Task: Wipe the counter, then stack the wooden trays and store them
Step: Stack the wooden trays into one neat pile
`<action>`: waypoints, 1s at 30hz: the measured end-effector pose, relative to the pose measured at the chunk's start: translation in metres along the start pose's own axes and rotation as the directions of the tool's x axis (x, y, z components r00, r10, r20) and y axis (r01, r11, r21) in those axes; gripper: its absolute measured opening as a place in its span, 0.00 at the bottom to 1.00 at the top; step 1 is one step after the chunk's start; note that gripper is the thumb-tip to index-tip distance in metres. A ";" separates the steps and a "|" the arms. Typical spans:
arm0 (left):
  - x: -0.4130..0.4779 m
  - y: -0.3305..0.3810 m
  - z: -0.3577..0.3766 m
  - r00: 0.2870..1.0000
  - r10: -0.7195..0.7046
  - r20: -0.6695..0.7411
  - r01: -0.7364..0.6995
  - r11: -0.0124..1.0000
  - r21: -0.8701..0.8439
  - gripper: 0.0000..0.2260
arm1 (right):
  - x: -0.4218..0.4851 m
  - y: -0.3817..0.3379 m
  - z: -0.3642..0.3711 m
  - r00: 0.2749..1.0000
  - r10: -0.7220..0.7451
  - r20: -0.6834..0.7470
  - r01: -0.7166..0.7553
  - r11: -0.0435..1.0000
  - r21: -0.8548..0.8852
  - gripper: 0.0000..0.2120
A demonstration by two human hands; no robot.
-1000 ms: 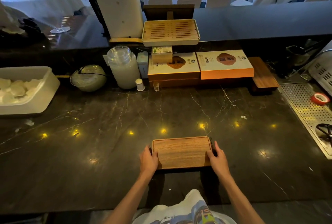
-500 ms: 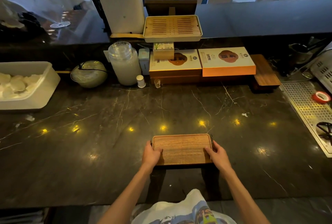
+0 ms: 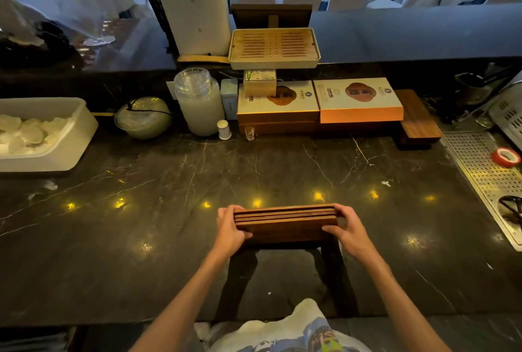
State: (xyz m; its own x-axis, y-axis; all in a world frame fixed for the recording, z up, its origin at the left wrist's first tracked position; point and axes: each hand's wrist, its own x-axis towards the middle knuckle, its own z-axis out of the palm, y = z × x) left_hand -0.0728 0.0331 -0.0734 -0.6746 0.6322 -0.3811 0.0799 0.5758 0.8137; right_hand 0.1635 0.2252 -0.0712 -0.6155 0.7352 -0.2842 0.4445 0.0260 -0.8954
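Note:
A stack of brown wooden trays [image 3: 285, 224] is tipped up off the dark marble counter [image 3: 197, 238], its layered edges facing up and its underside facing me. My left hand [image 3: 229, 228] grips the stack's left end. My right hand [image 3: 346, 228] grips the right end, fingers curled over the top edge. Another dark wooden tray [image 3: 418, 118] rests at the back right beside the boxes.
At the back stand a slatted bamboo tray [image 3: 274, 46], two flat gift boxes [image 3: 358, 100], a glass jar [image 3: 199, 103] and a small cup [image 3: 249, 133]. A white tub [image 3: 56, 137] sits far left. A perforated metal drain plate [image 3: 485, 170] with a red tape roll [image 3: 506, 156] lies right.
The stack lay flat on the counter with my hands at its ends. It has since been lifted and tilted up on edge, held between both hands.

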 end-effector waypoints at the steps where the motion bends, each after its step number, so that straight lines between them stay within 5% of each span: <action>1: -0.003 -0.004 0.000 0.999 0.034 0.003 -0.034 0.999 0.020 0.23 | -0.003 0.001 0.002 0.999 -0.039 0.003 0.039 0.999 -0.022 0.23; 5: -0.012 -0.014 0.005 0.981 0.195 -0.008 -0.182 0.929 0.322 0.21 | -0.011 0.013 0.008 0.999 -0.050 0.014 0.051 0.991 -0.126 0.22; 9: -0.016 -0.004 0.018 0.928 0.372 0.023 -0.261 0.605 0.752 0.26 | -0.008 0.009 0.016 0.994 -0.106 -0.035 0.081 0.896 -0.436 0.26; 14: -0.008 0.022 0.038 0.926 0.361 0.109 -0.282 0.473 0.835 0.31 | -0.002 -0.016 0.057 0.957 -0.281 0.072 0.200 0.457 -0.867 0.40; 19: -0.009 0.018 0.045 0.870 0.459 0.180 -0.365 0.354 0.861 0.27 | -0.003 -0.039 0.117 0.911 -0.367 0.186 0.326 0.369 -0.870 0.35; 26: -0.004 -0.005 0.018 0.788 0.555 0.266 -0.539 0.412 0.735 0.24 | 0.001 -0.016 0.074 0.864 -0.481 0.146 0.388 0.453 -0.803 0.28; 28: -0.005 -0.012 0.013 0.801 0.559 0.214 -0.550 0.546 0.632 0.24 | 0.001 -0.004 0.052 0.885 -0.456 0.093 0.355 0.532 -0.769 0.26; 30: -0.008 -0.015 0.010 0.844 0.525 0.109 -0.514 0.736 0.440 0.23 | -0.001 0.009 0.041 0.919 -0.393 -0.010 0.310 0.741 -0.595 0.25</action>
State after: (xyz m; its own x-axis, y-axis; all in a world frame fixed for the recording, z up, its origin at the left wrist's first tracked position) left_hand -0.0615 0.0243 -0.0874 -0.4475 0.8925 0.0573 0.7286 0.3266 0.6021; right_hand 0.1415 0.1968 -0.0931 -0.7339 0.6727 0.0944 0.5259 0.6506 -0.5479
